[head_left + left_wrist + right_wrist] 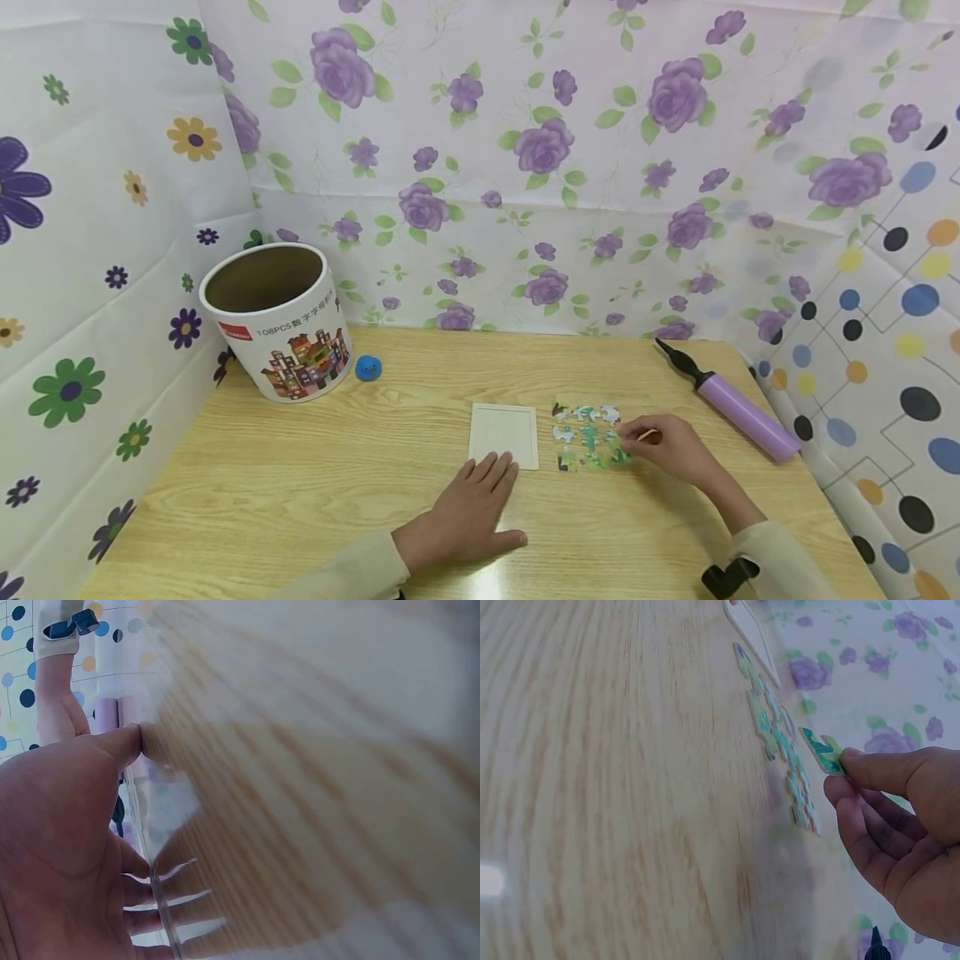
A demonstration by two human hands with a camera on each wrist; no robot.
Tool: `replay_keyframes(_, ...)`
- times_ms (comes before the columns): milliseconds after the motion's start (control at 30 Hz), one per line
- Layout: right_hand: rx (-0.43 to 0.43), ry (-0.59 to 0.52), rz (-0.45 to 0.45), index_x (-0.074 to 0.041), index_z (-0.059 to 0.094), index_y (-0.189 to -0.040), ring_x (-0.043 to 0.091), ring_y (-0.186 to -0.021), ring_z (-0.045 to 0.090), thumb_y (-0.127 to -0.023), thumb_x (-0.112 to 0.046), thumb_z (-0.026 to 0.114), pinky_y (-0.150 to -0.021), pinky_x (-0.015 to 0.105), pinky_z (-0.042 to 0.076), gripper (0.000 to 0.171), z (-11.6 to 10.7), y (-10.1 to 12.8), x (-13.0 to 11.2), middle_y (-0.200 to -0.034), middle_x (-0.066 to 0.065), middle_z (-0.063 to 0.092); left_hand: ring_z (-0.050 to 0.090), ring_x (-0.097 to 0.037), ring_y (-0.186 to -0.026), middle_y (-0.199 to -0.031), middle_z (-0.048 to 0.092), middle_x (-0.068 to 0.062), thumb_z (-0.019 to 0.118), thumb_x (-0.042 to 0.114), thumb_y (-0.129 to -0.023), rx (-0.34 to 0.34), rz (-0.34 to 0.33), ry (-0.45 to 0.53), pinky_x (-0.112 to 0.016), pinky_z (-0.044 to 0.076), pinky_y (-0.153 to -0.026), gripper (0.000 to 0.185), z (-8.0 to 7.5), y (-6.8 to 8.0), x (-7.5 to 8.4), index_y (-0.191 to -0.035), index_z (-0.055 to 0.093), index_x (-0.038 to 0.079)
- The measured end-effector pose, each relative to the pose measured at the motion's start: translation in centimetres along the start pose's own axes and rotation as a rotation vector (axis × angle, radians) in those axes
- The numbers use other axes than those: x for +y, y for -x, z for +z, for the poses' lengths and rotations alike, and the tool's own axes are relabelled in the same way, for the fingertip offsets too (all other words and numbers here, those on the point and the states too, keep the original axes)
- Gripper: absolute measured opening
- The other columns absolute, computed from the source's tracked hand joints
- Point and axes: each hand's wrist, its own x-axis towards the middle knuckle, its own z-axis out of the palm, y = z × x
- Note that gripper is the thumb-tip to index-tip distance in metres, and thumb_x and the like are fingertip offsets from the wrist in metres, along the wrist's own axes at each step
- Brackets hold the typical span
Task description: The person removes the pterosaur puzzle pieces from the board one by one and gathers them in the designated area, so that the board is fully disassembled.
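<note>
R hand (671,447): thumb + forefinger pinch one puzzle piece (823,752), green/teal print, lifted off the wood, just right of the loose puzzle pieces (587,437). Grip narrow, closed on the piece; other fingers curled under.

L hand (468,512): flat on tabletop (300,483), palm down, fingers straight + slightly spread, holding nothing. Fingertips touch near edge of white puzzle tray (504,434). Wrist view blurred; shows palm (60,847) pressed on wood, no more detail.

Loose pieces lie flat in a rough grid, just right of tray, mid-tabletop. Not joined as far as can be told.

Others: cardboard tub (276,321), open top, far left corner, upright. Small blue blob (368,367) just right of tub. Purple hand pump (731,402) w/ black handle, lying far right, slanted, well apart from pieces. Floral sheets behind, dotted sheet right.
</note>
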Motion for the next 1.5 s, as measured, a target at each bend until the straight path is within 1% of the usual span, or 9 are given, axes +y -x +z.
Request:
replay_keyframes(167,0.003,0.004,0.012,-0.015,0.079,-0.11,0.007,-0.086,0.068,-0.094,-0.025,0.076,-0.076,0.026,0.057,0.019,0.0,0.4,0.5,-0.099,-0.005,0.073,0.02,-0.031,-0.156,-0.17,0.019,-0.013,0.04,0.069,-0.101,-0.001,0.004,0.022,-0.047,0.02,-0.125,0.09,0.0,0.2,0.0,-0.163,0.023,0.006)
replay_keyframes(367,0.003,0.032,0.088,-0.02,0.079,-0.106,0.011,-0.088,0.067,-0.094,-0.024,0.076,-0.077,0.026,0.056,0.013,0.4,0.6,1.2,-0.097,-0.007,0.073,0.019,-0.03,-0.157,-0.17,0.018,-0.013,0.039,0.07,-0.1,-0.001,-0.003,0.016,-0.049,0.022,-0.124,0.091,0.0,0.1,0.1,-0.163,0.022,0.007)
replay_keyframes(467,0.0,0.016,0.126,-0.02,0.079,-0.106,0.012,-0.087,0.067,-0.094,-0.025,0.076,-0.074,0.026,0.056,0.013,0.7,0.8,1.3,-0.096,-0.006,0.072,0.019,-0.03,-0.156,-0.17,0.019,-0.013,0.039,0.07,-0.1,0.002,-0.002,0.007,-0.051,0.024,-0.123,0.091,0.0,0.1,0.1,-0.163,0.022,0.007)
replay_keyframes(533,-0.005,0.017,0.133,-0.019,0.079,-0.107,0.012,-0.085,0.066,-0.094,-0.025,0.075,-0.071,0.026,0.055,0.014,0.7,0.9,1.4,-0.095,-0.005,0.072,0.02,-0.03,-0.156,-0.17,0.02,-0.013,0.039,0.071,-0.1,0.005,-0.002,0.002,-0.051,0.025,-0.122,0.091,-0.1,0.1,0.1,-0.163,0.023,0.006)
replay_keyframes(667,0.001,0.047,0.118,-0.018,0.079,-0.106,0.01,-0.081,0.063,-0.094,-0.024,0.076,-0.068,0.026,0.052,0.014,0.9,1.0,1.5,-0.092,-0.007,0.071,0.021,-0.03,-0.156,-0.17,0.02,-0.013,0.039,0.071,-0.1,0.006,-0.002,-0.008,-0.05,0.025,-0.122,0.091,-0.1,0.1,0.1,-0.163,0.023,0.007)
replay_keyframes(933,-0.002,0.096,0.076,-0.021,0.08,-0.103,0.006,-0.08,0.062,-0.093,-0.023,0.077,-0.07,0.026,0.052,0.011,1.2,0.9,2.0,-0.091,-0.01,0.072,0.02,-0.03,-0.156,-0.17,0.019,-0.013,0.039,0.071,-0.1,-0.003,-0.006,-0.002,-0.05,0.024,-0.123,0.091,0.0,0.1,0.1,-0.163,0.022,0.007)
replay_keyframes(1267,0.002,0.078,0.062,-0.022,0.08,-0.101,0.005,-0.077,0.061,-0.093,-0.022,0.077,-0.069,0.025,0.051,0.009,1.6,0.9,2.1,-0.09,-0.01,0.072,0.019,-0.03,-0.156,-0.17,0.019,-0.013,0.039,0.071,-0.1,-0.003,-0.007,0.007,-0.051,0.025,-0.122,0.092,-0.1,0.2,0.0,-0.163,0.022,0.007)
replay_keyframes(1367,-0.005,0.074,0.066,-0.022,0.079,-0.101,0.005,-0.077,0.06,-0.093,-0.022,0.077,-0.068,0.026,0.05,0.008,1.6,0.9,2.1,-0.09,-0.01,0.071,0.02,-0.03,-0.156,-0.17,0.019,-0.013,0.039,0.071,-0.1,0.001,-0.007,0.001,-0.051,0.026,-0.122,0.092,-0.1,0.2,0.0,-0.163,0.023,0.007)
replay_keyframes(1500,-0.014,0.063,0.107,-0.023,0.079,-0.103,0.008,-0.078,0.061,-0.094,-0.024,0.076,-0.068,0.026,0.051,0.009,1.6,0.7,1.6,-0.089,-0.01,0.07,0.021,-0.03,-0.156,-0.17,0.02,-0.013,0.039,0.071,-0.1,-0.001,-0.007,-0.004,-0.052,0.027,-0.121,0.092,-0.1,0.3,-0.1,-0.163,0.023,0.006)
